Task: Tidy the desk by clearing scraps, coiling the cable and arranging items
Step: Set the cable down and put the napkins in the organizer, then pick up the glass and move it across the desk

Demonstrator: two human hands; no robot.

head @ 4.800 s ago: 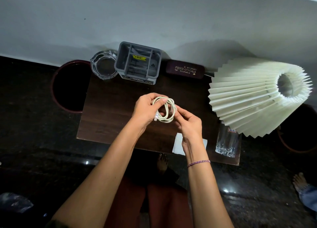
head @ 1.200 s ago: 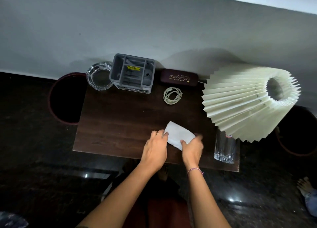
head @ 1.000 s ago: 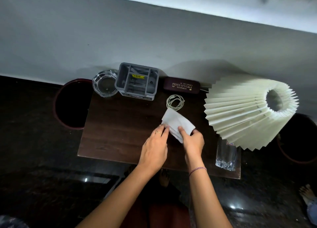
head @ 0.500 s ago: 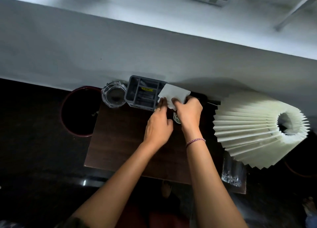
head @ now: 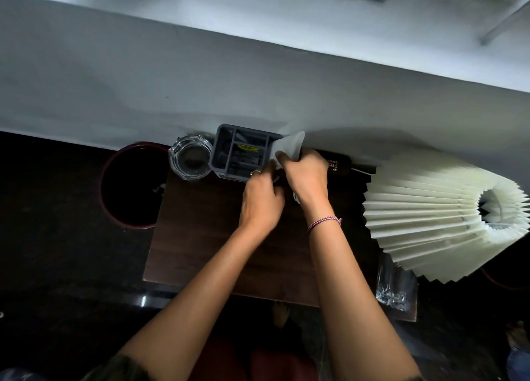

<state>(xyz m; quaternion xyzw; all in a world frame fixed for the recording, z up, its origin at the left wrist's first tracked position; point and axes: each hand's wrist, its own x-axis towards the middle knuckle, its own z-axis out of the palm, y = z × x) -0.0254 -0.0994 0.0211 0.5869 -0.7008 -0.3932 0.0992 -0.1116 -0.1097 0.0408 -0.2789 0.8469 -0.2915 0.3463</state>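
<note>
You held a folded white paper [head: 289,147] at the far edge of the desk [head: 200,237], its upper part standing up against the right-hand wall of the grey desk organiser [head: 242,152] and reaching to the wall behind. Your right hand [head: 308,177] pinched the paper's lower edge, thumb and fingers closed on it. Your left hand [head: 262,201] sat just beside and slightly nearer you, fingers curled in toward the same lower edge with a ring showing on one finger; whether it actually gripped the paper I cannot tell, since the fingertips were hidden. A braided bracelet [head: 324,224] circled your right wrist.

A small pale curve of the coiled cable [head: 295,197] showed under your right wrist; the rest of it was covered. The dark spectacle case [head: 337,164] lay along the far edge, partly behind your right hand, with only the end of its gold lettering readable. The organiser stood at the far edge with a yellow label in one compartment, and a glass ashtray [head: 190,158] touched its left side at the far left corner.

A pleated cream lampshade [head: 436,217] lay tipped over the right edge, and a cut-glass tumbler [head: 394,284] stood at the near right corner below it. A dark round bin [head: 130,185] stood on the floor off the left edge.
</note>
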